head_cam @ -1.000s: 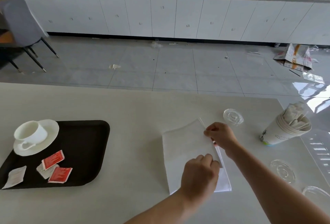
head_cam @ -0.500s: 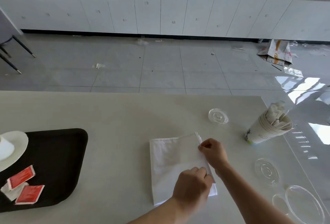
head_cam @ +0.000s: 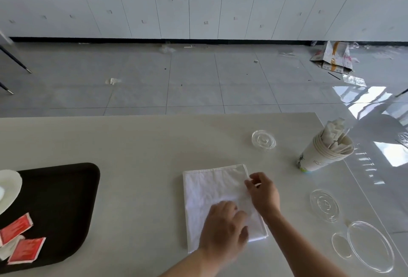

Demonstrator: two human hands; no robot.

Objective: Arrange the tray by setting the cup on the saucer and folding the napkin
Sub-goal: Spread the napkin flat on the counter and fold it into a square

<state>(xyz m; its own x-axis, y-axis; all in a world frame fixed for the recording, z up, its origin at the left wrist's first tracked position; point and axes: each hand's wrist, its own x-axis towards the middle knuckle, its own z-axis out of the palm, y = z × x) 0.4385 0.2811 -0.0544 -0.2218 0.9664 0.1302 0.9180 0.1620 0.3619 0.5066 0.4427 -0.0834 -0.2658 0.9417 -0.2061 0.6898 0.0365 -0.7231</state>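
The white napkin [head_cam: 212, 195] lies folded flat on the table, right of centre. My left hand [head_cam: 223, 230] rests palm down on its near half, fingers spread and pressing. My right hand [head_cam: 262, 192] is at the napkin's right edge, thumb and fingers pinched on the paper. The black tray [head_cam: 61, 210] sits at the left. The white saucer [head_cam: 11, 188] on it is cut by the frame edge. Only a sliver of the cup [head_cam: 1, 193] shows on the saucer.
Two red sachets [head_cam: 15, 229] [head_cam: 27, 250] lie on the tray's near end. A stack of paper cups [head_cam: 324, 155] holding packets stands at the right. Clear plastic lids [head_cam: 263, 139] [head_cam: 324, 205] [head_cam: 371, 245] lie near the table's right edge.
The raised flap of the napkin has come down flat. My right hand slid along the right edge and my left hand spread over the near half. The view swung right, cutting off the cup.
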